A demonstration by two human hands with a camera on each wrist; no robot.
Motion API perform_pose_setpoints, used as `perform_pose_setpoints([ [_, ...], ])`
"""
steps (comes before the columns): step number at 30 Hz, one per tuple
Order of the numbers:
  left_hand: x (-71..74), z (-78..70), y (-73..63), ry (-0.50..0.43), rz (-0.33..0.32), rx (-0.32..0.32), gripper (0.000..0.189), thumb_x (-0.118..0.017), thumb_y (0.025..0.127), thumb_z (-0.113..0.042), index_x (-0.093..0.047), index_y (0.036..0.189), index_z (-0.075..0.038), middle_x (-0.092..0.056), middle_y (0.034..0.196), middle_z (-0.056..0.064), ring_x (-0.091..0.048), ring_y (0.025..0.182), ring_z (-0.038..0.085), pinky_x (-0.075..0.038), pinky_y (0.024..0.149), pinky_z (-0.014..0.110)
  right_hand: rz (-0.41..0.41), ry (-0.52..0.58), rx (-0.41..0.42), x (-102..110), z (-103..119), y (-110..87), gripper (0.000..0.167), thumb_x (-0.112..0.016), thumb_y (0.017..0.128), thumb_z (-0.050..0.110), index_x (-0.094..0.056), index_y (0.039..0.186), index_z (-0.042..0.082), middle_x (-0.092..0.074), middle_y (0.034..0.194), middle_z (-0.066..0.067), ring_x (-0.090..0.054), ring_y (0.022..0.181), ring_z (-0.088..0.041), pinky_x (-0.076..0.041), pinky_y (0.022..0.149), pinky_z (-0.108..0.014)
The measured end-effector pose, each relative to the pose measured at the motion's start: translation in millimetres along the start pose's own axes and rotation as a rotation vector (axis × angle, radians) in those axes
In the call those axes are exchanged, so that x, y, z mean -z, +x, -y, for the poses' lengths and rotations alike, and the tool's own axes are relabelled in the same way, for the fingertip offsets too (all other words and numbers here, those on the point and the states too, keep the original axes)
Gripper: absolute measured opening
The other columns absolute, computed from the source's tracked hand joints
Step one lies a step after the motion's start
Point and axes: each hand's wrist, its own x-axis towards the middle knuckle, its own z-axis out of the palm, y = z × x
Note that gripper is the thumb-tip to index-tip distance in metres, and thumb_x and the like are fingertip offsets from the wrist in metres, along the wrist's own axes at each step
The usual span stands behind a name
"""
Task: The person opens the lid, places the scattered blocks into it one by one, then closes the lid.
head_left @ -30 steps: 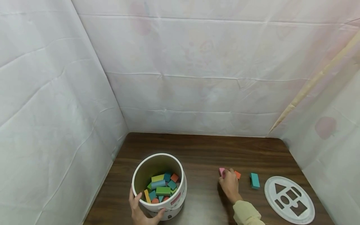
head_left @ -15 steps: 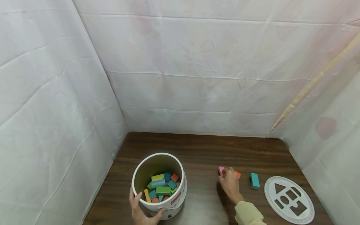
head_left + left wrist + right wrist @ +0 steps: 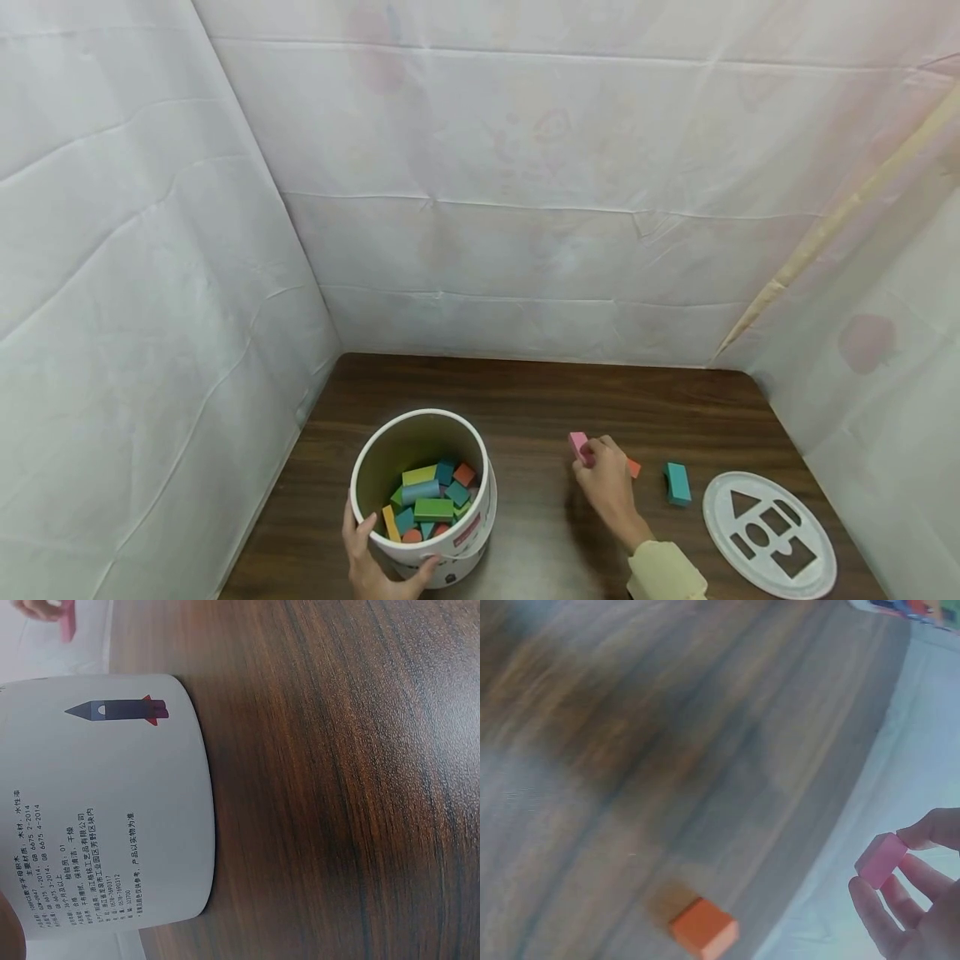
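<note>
A white bucket (image 3: 390, 468) stands at the front left of the table, part filled with coloured blocks. My left hand (image 3: 377, 571) holds its near left side, thumb across the front and fingers along the left. In the left wrist view, the printed bucket wall (image 3: 150, 772) fills the left. My right hand (image 3: 611, 493) pinches a pink block (image 3: 577, 443) between thumb and fingers, raised off the table. The right wrist view shows the pink block (image 3: 881, 859) at the fingertips. Behind that hand lies an orange block (image 3: 634, 467), partly hidden.
A teal block (image 3: 678, 485) lies right of the right hand. Further right rests a white round lid (image 3: 757, 568) with shaped cutouts. White cloth (image 3: 525, 275) hangs behind and beside the dark wooden table (image 3: 540, 392).
The right hand has lifted the pink block off the table and moved it slightly left and away. The left hand and bucket stay in place.
</note>
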Motion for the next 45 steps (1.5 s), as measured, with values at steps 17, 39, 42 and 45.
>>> perform_pose_setpoints([
  [17, -2.4, 3.9, -0.7, -0.030, -0.039, -0.079, 0.102, -0.093, 0.050, -0.028, -0.040, 0.135, -0.007, -0.019, 0.152, 0.017, -0.029, 0.126, 0.050, -0.035, 0.082, 0.074, -0.042, 0.065, 0.116, 24.1, 47.8, 9.3, 0.017, -0.074, 0.059, -0.009, -0.068, 0.074, -0.001, -0.061, 0.074, -0.009, -0.057, 0.062, -0.016, -0.051, 0.054, -0.030],
  [39, -2.4, 8.1, -0.5, -0.061, -0.035, -0.122, 0.101, -0.090, 0.056, -0.039, -0.040, 0.135, -0.003, -0.016, 0.152, 0.020, -0.026, 0.126, 0.054, -0.033, 0.079, 0.076, -0.001, 0.243, 0.268, 58.7, 123.8, 7.6, 0.021, -0.072, 0.061, -0.011, -0.067, 0.074, 0.005, -0.060, 0.079, -0.002, -0.060, 0.067, -0.013, -0.055, 0.057, -0.025],
  [42, -2.5, 7.4, -1.0, -0.052, -0.035, -0.111, 0.101, -0.091, 0.055, -0.037, -0.040, 0.135, -0.004, -0.016, 0.152, 0.020, -0.027, 0.125, 0.054, -0.034, 0.078, 0.076, 0.010, 0.254, 0.291, 59.9, 132.0, 6.7, 0.022, -0.073, 0.060, -0.011, -0.066, 0.074, 0.005, -0.060, 0.079, -0.001, -0.061, 0.068, -0.013, -0.054, 0.057, -0.020],
  [45, -2.7, 7.0, -1.1, -0.041, -0.035, -0.111, 0.101, -0.091, 0.054, -0.036, -0.040, 0.135, -0.005, -0.017, 0.152, 0.020, -0.028, 0.125, 0.054, -0.035, 0.078, 0.075, 0.011, 0.264, 0.322, 60.7, 137.3, 5.8, 0.023, -0.073, 0.059, -0.011, -0.066, 0.073, 0.006, -0.060, 0.079, 0.000, -0.061, 0.068, -0.012, -0.053, 0.057, -0.019],
])
